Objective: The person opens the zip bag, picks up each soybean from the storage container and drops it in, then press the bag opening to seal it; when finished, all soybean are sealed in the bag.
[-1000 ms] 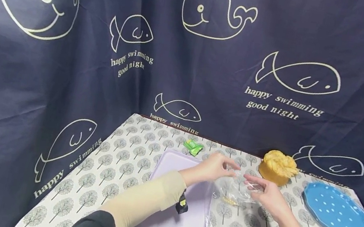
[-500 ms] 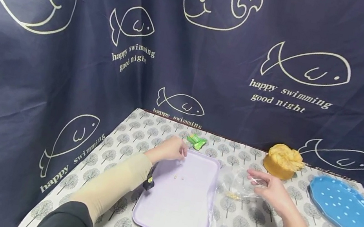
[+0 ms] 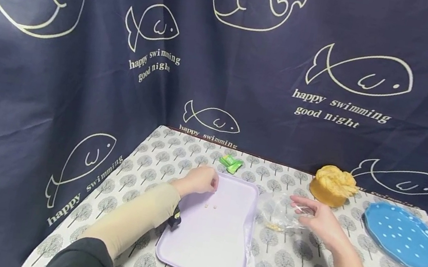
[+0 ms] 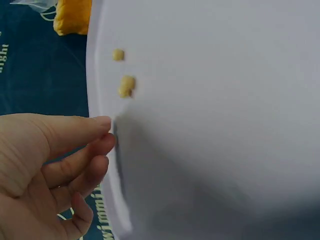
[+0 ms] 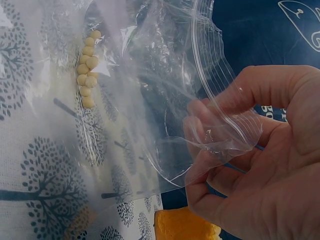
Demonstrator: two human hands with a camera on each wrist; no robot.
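- The table (image 3: 140,173), covered in a grey tree-print cloth, stands against a navy curtain (image 3: 82,61) printed with whales and the words "happy swimming good night."
- A lilac tray (image 3: 217,246) lies flat in front of me, its long side running away from my body.
- A blue dotted plate (image 3: 407,236) sits at the far right of the table, well apart from the tray.
- A yellow round cake (image 3: 333,185) stands at the back edge, just behind my right hand.
- The clear zip bag (image 3: 275,208) lies just right of the tray; my right hand (image 3: 319,220) pinches its open mouth between thumb and curled fingers (image 5: 210,172), lifting that end while the rest sags onto the cloth.
- My left hand (image 3: 200,180) hovers at the tray's far left corner, fingers (image 4: 82,167) loosely curled together with the fingertips by the rim, holding nothing that I can see.
- A green wrapped sweet (image 3: 231,163) lies behind the tray.
- A row of pale beans (image 5: 87,67) rests in the bag's lower end.
- Two or three small beans (image 4: 125,82) lie on the tray just beside my left fingertips.
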